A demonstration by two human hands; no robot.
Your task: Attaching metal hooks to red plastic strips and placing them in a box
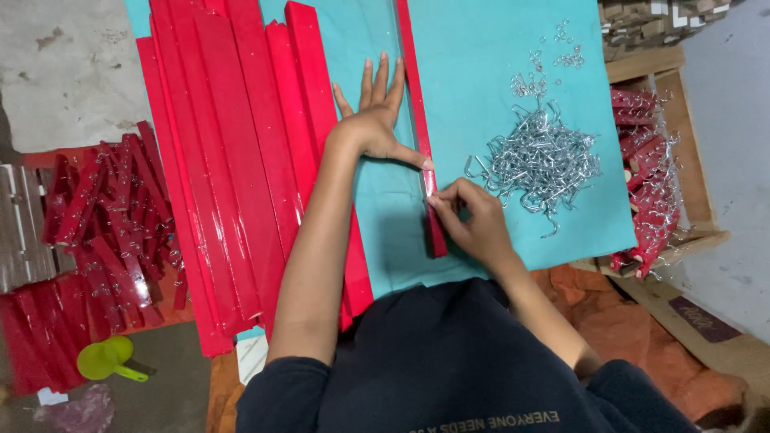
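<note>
Green scoop [106,358] on floor; wooden crate [695,144] beside cloth.

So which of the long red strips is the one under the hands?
The single red strip lying alone on the teal cloth, pinned by the left hand and pinched by the right hand; the others lie stacked at left.

Glossy red plastic-looking strip [419,120] under both hands; matt teal cloth [481,80] beneath it; shiny metal hooks [541,160] just right of the grip.

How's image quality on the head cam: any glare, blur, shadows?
Head view: soft, even light, no hard shadows; glossy long red strips show pale sheen streaks; the silver metal hook pile glints, single hooks hard to separate; left hand and right hand sharp; frame edges look slightly stretched.
</note>
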